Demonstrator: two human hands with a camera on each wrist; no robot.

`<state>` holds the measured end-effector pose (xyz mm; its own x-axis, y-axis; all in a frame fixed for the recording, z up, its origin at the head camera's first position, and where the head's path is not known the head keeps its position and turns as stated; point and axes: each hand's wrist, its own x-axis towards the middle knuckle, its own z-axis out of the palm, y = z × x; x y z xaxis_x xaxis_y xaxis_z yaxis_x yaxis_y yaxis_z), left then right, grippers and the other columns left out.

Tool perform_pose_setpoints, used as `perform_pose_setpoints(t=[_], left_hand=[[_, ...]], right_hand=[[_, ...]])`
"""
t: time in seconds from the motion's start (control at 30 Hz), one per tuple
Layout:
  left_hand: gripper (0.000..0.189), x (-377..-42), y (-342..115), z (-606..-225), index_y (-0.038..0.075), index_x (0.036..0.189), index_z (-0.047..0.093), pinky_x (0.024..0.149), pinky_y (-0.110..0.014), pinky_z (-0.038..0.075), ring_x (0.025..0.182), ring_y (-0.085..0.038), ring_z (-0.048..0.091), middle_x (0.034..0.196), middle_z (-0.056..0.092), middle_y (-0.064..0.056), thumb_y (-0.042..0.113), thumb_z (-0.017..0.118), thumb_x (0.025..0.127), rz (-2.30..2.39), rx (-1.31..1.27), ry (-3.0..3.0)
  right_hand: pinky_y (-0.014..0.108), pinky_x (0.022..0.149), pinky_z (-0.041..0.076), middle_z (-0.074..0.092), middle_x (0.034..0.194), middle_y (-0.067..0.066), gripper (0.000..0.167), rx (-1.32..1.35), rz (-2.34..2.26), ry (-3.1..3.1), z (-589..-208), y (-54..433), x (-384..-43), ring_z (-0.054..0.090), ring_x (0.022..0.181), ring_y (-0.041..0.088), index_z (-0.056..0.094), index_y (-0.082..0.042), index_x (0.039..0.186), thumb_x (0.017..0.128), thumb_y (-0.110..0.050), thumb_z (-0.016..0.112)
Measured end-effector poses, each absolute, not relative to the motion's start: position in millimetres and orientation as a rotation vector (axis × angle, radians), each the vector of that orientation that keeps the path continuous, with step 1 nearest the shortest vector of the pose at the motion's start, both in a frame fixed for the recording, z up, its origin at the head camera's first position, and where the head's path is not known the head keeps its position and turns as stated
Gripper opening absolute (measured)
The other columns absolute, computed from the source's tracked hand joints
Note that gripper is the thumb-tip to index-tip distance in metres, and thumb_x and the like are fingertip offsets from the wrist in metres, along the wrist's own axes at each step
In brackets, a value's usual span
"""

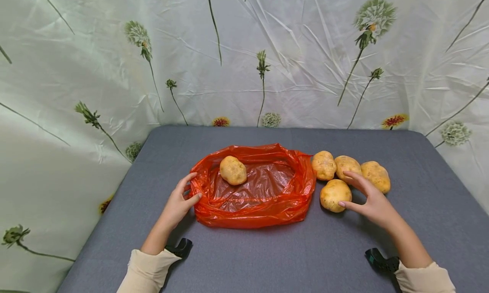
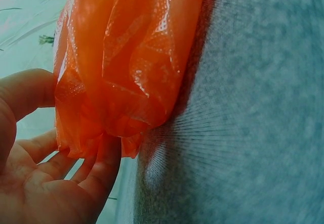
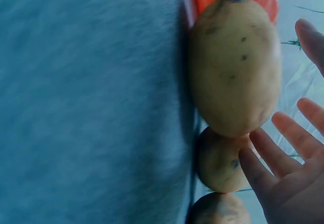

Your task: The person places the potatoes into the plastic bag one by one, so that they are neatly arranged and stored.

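The bag (image 1: 248, 216) is thin, glossy, crinkled plastic. The potatoes (image 1: 336, 194) have smooth, speckled skins. The counter (image 1: 275, 259) wears matt, fine-grained cloth; the curtain (image 1: 214, 100) is slick, shiny and creased; the sleeve (image 1: 422, 278) matt cloth.

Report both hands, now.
Left hand: touching the red bag; whether it grips cannot be told.
Right hand: open at the front potato, holding nothing.

Cream sleeves (image 1: 147, 267), black wrist mounts (image 1: 184, 247), apparently plastic
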<state>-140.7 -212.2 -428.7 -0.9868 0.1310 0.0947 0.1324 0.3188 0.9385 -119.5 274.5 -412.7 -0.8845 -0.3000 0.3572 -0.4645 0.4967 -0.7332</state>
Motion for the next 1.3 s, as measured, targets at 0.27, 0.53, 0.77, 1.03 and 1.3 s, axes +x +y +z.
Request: perform_pose_setpoints(t=[0.27,0.53,0.77,1.03,1.3], left_hand=[[0.06,-141.4,-212.9,-428.9,0.003,0.134,0.033,0.082,-0.036,0.041,0.11,-0.032,0.043,0.132,0.034,-0.019,-0.001,0.061,0.081,-1.806,-0.246,-2.562],[0.061,-141.3,-212.2,-428.5,0.004,0.135,0.033,0.081,-0.039,0.042,0.11,-0.034,0.043,0.133,0.033,-0.019,0.0,0.061,0.082,-1.808,-0.245,-2.567],[0.06,-141.2,-212.6,-428.8,0.004,0.135,0.033,0.079,-0.032,0.042,0.11,-0.033,0.043,0.133,0.032,-0.019,0.0,0.061,0.082,-1.809,-0.247,-2.566],[0.06,-140.3,-211.4,-428.0,0.001,0.135,0.032,0.079,-0.028,0.042,0.11,-0.035,0.043,0.132,0.033,-0.021,-0.001,0.061,0.082,-1.843,-0.23,-2.556],[0.06,-136.8,-207.6,-418.7,-0.002,0.135,0.031,0.074,-0.02,0.042,0.109,-0.038,0.043,0.132,0.033,-0.024,-0.005,0.059,0.082,-1.868,-0.202,-2.565]], right_hand=[[0.007,0.085,0.028,0.045,0.122,0.023,0.077,0.629,1.219,-2.622,-420.6,275.3,-116.4,0.036,0.11,-0.005,0.039,0.004,0.13,0.064,-0.002,0.078],[0.01,0.08,0.031,0.047,0.121,0.016,0.071,0.581,1.057,-2.685,-423.2,272.8,-115.8,0.04,0.101,0.0,0.046,0.002,0.125,0.064,-0.013,0.081],[0.006,0.078,0.033,0.045,0.123,0.017,0.071,0.567,1.129,-2.696,-425.7,269.7,-116.2,0.035,0.106,-0.006,0.045,0.001,0.125,0.065,-0.012,0.08],[0.008,0.075,0.037,0.044,0.124,0.015,0.072,0.534,1.117,-2.706,-425.8,269.1,-115.4,0.034,0.107,-0.005,0.045,-0.001,0.126,0.064,-0.01,0.08],[0.006,0.077,0.034,0.043,0.125,0.015,0.072,0.541,1.136,-2.673,-420.0,269.1,-115.6,0.033,0.109,-0.007,0.045,0.001,0.126,0.064,-0.009,0.08]])
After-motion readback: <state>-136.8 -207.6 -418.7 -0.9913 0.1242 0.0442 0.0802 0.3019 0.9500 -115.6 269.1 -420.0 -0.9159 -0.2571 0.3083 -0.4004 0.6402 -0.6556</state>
